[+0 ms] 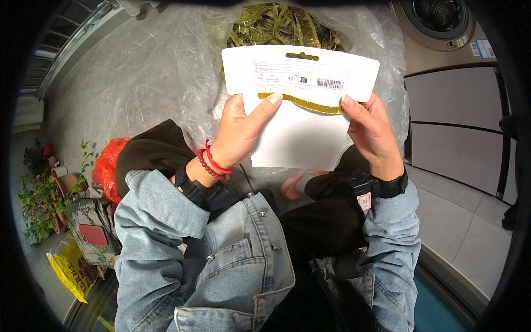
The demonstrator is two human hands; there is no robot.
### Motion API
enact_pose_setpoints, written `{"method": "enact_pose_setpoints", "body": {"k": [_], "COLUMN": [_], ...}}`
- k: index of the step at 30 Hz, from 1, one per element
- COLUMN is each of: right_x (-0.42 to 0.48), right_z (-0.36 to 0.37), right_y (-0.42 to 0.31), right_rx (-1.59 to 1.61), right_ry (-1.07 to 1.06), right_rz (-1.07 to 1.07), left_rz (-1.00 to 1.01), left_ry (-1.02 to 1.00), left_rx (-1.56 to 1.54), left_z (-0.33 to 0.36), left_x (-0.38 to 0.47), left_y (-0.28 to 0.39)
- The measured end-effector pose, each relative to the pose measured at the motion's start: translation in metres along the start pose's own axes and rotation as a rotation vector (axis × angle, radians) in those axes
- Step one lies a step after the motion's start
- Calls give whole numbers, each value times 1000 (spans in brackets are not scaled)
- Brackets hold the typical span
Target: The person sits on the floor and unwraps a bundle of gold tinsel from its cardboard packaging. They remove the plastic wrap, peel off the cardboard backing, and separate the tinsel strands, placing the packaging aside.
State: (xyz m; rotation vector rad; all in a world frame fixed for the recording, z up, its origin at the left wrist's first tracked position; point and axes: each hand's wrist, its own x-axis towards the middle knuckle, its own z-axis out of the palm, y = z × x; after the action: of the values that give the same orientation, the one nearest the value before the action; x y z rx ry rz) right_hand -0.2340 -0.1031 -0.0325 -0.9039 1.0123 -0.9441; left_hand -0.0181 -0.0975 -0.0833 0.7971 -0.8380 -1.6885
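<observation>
A white cardboard hang card [300,141] is held up in front of me by both hands. Its wide top has a hanging slot, fine print and a barcode. Across the card, below the print, runs a gold glitter strip [309,104] that bows slightly away from it in the middle. My left hand [244,124] grips the card's left edge, its thumb on the strip's left end. On the opposite edge, my right hand [371,128] pinches the card, with the thumb at the strip's right end. The fingers behind the card are mostly hidden.
Beyond the card, a large clear plastic bag [199,70] holds gold items in film [274,25]. A front-loading washing machine [435,20] stands far right. At left are a red plastic bag [108,166], potted plants [41,203], a phone [93,235] on camouflage fabric [85,213] and a yellow bag [72,265].
</observation>
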Motion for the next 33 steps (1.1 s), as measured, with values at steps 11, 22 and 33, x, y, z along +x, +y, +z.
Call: {"method": "enact_pose_setpoints", "body": {"k": [11, 22, 33], "right_x": [2, 0, -1], "right_z": [11, 12, 33], "right_y": [9, 8, 19], "right_rx": [-122, -93, -421], "right_ry": [142, 99, 273], "right_rz": [-45, -101, -258], "left_rz": [-10, -102, 552], "left_ry": [66, 19, 418], "left_rx": [43, -11, 1024], "left_z": [-4, -5, 3], "left_x": [3, 9, 21], "left_y": [1, 10, -2]}}
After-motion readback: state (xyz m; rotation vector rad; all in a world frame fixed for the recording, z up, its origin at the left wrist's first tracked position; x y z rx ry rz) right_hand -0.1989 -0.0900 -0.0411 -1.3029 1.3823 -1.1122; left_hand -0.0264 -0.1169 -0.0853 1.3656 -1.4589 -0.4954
